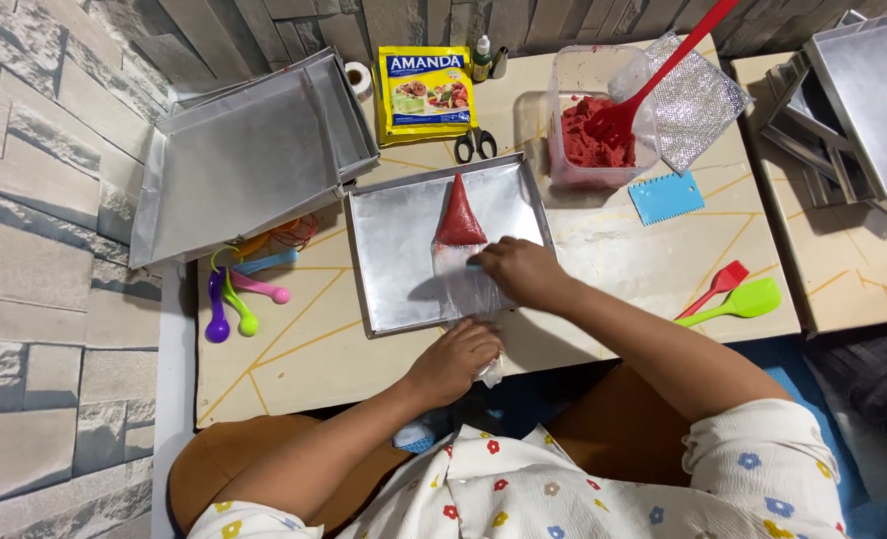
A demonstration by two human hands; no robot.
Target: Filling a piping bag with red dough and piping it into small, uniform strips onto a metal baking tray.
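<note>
I see a clear piping bag [460, 250] lying on a metal tray [394, 269] near the front edge of the surface [603, 260], its red-filled tip pointing toward the back edge. My right hand [521, 271] presses flat on the empty clear part of the bag, something pale blue under the fingers, hard to tell what. My left hand [455, 359] pinches the open tail of the bag where it hangs over the tray's front rim at the front edge of the surface; that grip is closed on the plastic.

Risks, as I judge them: the red dough is packed at the tip, so hard pressure from the right hand could burst the tip or split the film. If the left grip slips, the tail may pull out and dough back up toward the opening. The tray sits loose and could slide toward the stacked trays [254, 160] at the back left corner.

Behind the tray: a tub of red dough [593, 140] with a red spatula [653, 75], a blue scraper [666, 197], scissors [474, 146], a yellow packet [427, 92]. Measuring spoons [239, 299] lie near the left edge, two spatulas [733, 297] near the right edge.

Hidden: the bag's tail end under my left hand, the right fingertips, and whether the tip is cut.
</note>
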